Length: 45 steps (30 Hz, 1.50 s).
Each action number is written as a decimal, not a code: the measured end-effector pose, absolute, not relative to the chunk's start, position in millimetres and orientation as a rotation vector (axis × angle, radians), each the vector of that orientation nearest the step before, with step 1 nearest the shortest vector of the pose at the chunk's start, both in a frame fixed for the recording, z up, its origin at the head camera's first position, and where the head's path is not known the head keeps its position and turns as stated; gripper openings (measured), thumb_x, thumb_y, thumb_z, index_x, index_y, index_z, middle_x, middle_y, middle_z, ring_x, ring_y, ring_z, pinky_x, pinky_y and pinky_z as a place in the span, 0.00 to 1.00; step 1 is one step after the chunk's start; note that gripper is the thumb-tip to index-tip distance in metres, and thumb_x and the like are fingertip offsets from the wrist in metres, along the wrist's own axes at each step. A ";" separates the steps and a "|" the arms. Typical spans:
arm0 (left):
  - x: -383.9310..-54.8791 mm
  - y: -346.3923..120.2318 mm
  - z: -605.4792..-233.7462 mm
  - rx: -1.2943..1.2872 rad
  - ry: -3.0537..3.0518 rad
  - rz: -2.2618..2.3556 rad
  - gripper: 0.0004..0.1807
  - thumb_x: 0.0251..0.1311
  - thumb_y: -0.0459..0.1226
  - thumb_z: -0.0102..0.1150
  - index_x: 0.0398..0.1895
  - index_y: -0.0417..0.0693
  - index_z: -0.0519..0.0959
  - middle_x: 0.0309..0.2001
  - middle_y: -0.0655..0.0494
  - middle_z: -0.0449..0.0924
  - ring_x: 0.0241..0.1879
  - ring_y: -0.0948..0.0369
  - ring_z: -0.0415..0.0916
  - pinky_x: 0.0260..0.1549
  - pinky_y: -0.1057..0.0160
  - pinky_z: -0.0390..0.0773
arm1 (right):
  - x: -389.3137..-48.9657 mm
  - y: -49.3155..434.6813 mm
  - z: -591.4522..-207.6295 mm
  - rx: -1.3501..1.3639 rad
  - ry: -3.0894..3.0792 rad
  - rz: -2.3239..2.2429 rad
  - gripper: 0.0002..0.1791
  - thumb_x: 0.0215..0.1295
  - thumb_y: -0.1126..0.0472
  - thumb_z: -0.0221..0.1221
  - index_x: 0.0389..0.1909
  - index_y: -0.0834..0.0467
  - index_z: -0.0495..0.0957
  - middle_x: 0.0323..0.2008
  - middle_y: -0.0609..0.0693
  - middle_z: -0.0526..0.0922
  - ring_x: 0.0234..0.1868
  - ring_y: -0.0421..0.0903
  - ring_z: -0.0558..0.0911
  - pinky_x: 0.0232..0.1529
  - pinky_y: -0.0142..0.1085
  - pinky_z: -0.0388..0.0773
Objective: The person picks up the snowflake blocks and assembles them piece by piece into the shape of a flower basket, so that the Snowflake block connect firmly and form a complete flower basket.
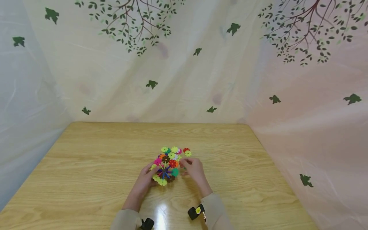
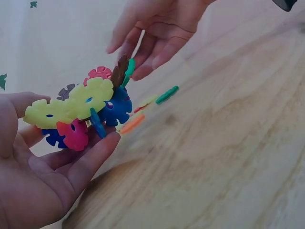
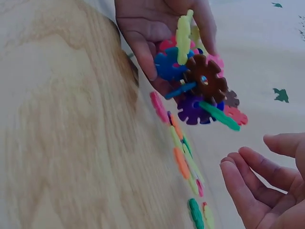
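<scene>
My left hand (image 1: 145,177) holds a cluster of interlocking plastic flower discs (image 2: 90,98) from below and the side. Yellow, blue, pink, brown and green discs are slotted together at angles, several standing edge-on. Close to its right side is my right hand (image 1: 195,171). In the right wrist view, a brown disc (image 3: 206,78) faces the camera and a green disc (image 3: 220,116) sticks out toward the right hand. There the right thumb and fingertips (image 3: 238,162) are apart, with no piece visible between them. A thin pale strip shows among the right fingers in the left wrist view.
Several loose flower discs (image 1: 174,149) lie on the wooden table (image 1: 100,153) just beyond the hands. A red disc (image 1: 186,149) and a yellow disc (image 1: 188,153) lie at their right end. A pale curtain (image 1: 184,95) with leaf prints hangs behind the table.
</scene>
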State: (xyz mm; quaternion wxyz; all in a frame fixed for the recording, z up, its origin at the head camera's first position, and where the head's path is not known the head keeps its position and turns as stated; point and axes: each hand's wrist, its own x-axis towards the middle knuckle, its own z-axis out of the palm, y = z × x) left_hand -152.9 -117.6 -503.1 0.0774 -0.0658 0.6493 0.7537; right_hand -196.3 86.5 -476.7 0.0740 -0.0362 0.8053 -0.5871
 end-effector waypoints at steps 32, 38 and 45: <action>-156.8 -126.1 -498.8 -0.104 2.160 2.185 0.29 0.58 0.31 0.63 0.64 0.41 0.70 0.67 0.42 0.69 0.68 0.46 0.64 0.73 0.45 0.55 | -213.5 102.6 -477.4 -0.094 2.910 -0.829 0.15 0.51 0.60 0.72 0.35 0.59 0.77 0.32 0.51 0.78 0.33 0.46 0.75 0.30 0.36 0.72; -159.9 -123.7 -500.6 -0.041 2.258 2.161 0.25 0.58 0.29 0.62 0.60 0.37 0.72 0.64 0.41 0.71 0.67 0.47 0.65 0.74 0.47 0.54 | -212.5 102.4 -478.8 -0.095 2.911 -0.875 0.16 0.51 0.62 0.72 0.35 0.58 0.74 0.29 0.49 0.76 0.30 0.45 0.73 0.28 0.33 0.67; -160.4 -120.5 -501.3 0.022 2.395 2.116 0.23 0.57 0.27 0.63 0.58 0.40 0.74 0.57 0.43 0.76 0.58 0.51 0.75 0.69 0.50 0.66 | -213.2 103.7 -481.1 -0.147 2.872 -0.958 0.15 0.55 0.65 0.69 0.40 0.59 0.74 0.29 0.50 0.77 0.30 0.45 0.73 0.30 0.33 0.68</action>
